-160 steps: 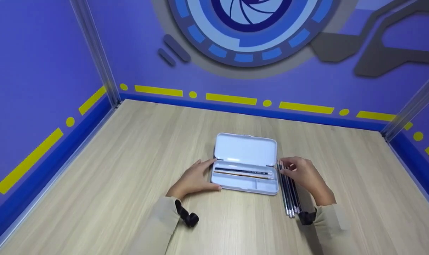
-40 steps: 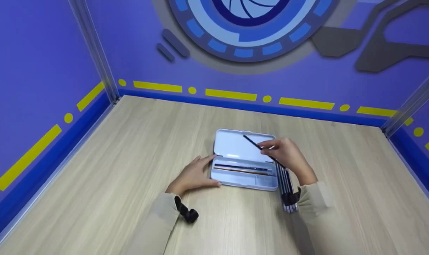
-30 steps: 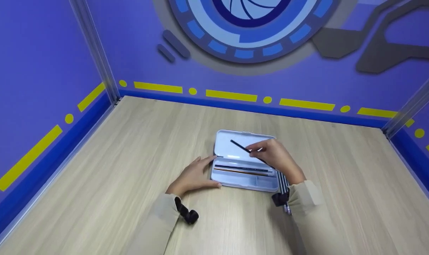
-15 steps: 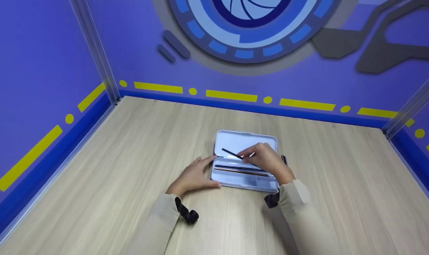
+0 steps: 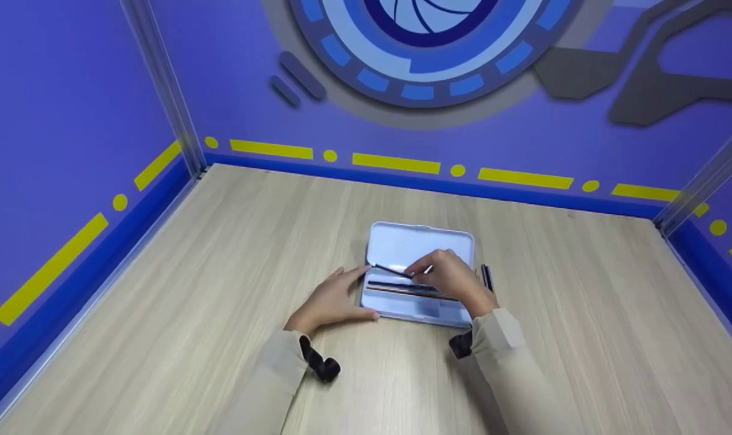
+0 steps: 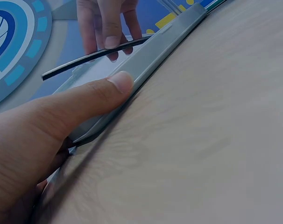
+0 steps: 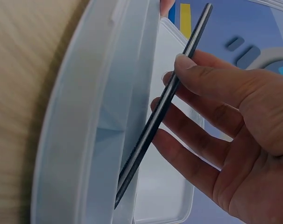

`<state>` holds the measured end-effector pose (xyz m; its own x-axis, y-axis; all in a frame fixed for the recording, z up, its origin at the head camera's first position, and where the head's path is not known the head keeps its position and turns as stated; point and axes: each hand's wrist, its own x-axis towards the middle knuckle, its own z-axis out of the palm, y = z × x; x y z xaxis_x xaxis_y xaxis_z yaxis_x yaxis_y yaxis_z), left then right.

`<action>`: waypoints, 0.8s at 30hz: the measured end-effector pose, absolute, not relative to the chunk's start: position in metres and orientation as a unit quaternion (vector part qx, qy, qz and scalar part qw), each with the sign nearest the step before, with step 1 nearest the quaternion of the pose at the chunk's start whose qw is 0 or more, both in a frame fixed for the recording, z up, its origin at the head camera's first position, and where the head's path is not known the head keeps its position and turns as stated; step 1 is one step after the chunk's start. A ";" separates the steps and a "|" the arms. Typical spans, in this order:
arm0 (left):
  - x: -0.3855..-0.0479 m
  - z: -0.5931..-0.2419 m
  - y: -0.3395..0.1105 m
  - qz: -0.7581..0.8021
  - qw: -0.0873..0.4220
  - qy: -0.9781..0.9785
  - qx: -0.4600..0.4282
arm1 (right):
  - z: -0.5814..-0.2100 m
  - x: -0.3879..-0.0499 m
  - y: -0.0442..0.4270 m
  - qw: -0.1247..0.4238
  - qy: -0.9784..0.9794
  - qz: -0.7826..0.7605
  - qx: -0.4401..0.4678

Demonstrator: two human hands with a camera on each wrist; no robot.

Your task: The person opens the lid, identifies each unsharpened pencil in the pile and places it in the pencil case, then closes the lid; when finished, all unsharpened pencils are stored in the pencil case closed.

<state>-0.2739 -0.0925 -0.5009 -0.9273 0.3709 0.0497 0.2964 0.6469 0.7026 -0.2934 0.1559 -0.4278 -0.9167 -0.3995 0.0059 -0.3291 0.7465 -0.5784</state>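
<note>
A white pencil case (image 5: 396, 238) lies on the table with its lid raised at the back. My left hand (image 5: 332, 302) holds the case's left end, thumb along the front wall and fingers at the rear corner. Between thumb and fingertips, my right hand (image 5: 453, 281) pinches a black pencil (image 7: 155, 114) over the rear of the case. One end of it dips inside the case in the right wrist view; the other end tilts up. A dark pencil (image 5: 393, 284) and an orange one (image 5: 411, 293) lie side by side in the long compartment, partly covered by my right hand.
More dark pencils (image 5: 487, 278) lie on the table just right of the case, mostly hidden under my right forearm. A small divider (image 7: 109, 129) splits the front compartment. Blue-purple panels (image 5: 366, 139) stand behind and beside the wooden tabletop (image 5: 269, 223).
My right hand has picked up a black pencil from the loose bunch on the right, carried it left over the case, and lowered it. My left hand stays at the case's left end.
</note>
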 end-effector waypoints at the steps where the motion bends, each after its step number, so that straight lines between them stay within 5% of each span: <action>1: -0.274 -0.501 -0.093 0.379 0.048 0.905 0.187 | -0.428 -0.293 0.156 0.058 0.932 -0.297 -0.198; 24: -0.275 -0.502 -0.093 0.374 0.041 0.905 0.201 | -0.419 -0.280 0.176 0.056 0.946 -0.270 -0.173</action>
